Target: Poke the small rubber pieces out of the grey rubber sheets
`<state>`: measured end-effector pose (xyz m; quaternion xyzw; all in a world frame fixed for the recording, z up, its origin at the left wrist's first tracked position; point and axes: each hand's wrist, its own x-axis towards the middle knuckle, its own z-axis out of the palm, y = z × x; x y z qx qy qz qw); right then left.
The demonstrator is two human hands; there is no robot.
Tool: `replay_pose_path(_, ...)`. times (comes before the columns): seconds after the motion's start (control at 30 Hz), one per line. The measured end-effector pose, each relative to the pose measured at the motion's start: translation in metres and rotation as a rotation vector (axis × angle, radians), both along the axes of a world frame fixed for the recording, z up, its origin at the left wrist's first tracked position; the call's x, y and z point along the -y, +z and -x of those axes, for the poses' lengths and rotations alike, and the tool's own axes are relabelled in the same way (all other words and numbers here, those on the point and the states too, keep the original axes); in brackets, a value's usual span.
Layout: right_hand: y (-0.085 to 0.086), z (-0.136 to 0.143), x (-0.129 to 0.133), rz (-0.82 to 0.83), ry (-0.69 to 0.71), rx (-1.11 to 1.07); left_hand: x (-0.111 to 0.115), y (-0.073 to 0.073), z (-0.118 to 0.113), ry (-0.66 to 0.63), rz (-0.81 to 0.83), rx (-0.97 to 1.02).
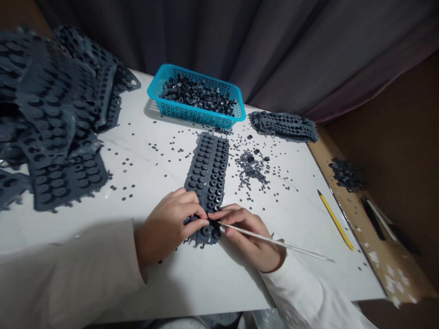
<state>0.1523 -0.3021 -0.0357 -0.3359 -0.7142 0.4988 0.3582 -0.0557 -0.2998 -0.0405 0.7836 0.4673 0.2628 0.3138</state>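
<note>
A dark grey rubber sheet [206, 167] with rows of moulded round bushings lies lengthwise on the white table. Over its near left part, my left hand [168, 226] is closed, thumb and forefinger pinching at the bushings. My right hand [252, 235] grips a thin pale rod [295, 248] that slants down to the right; the end at the sheet is partly hidden by fingers. Both hands' fingertips nearly meet over the near rows. Exactly what sits between the left fingertips is hidden.
A blue basket [199, 112] of small dark rubber pieces stands at the back. Moulded sheets [58, 109] are heaped at left; a folded stack [284, 126] lies back right. Small discs [252, 169] are scattered about. A yellow pencil [336, 220] lies near the right edge.
</note>
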Motion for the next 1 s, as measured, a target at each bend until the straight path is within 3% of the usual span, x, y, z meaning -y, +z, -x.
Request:
replay_pose_path(0.13,-0.001,-0.001,-0.004,0.054,-0.127,-0.058,0.000,0.005,-0.001,0.022,-0.021,0.018)
replay_pose_path(0.27,-0.003,-0.001,-0.015,-0.052,-0.242,-0.046,-0.009,0.011,0.002,0.089,-0.020,0.034)
replay_pose_path(0.53,-0.006,-0.002,-0.020,-0.037,-0.163,0.025,-0.026,0.011,0.007,-0.080,-0.053,-0.082)
replay_pose_path(0.83,0.001,-0.001,-0.020,-0.157,-0.015,0.072,-0.024,0.005,0.004,-0.110,-0.084,-0.126)
replay_pose_path(1.0,0.002,-0.001,-0.017,-0.152,-0.017,0.052,-0.024,0.003,0.003,-0.132,-0.106,-0.130)
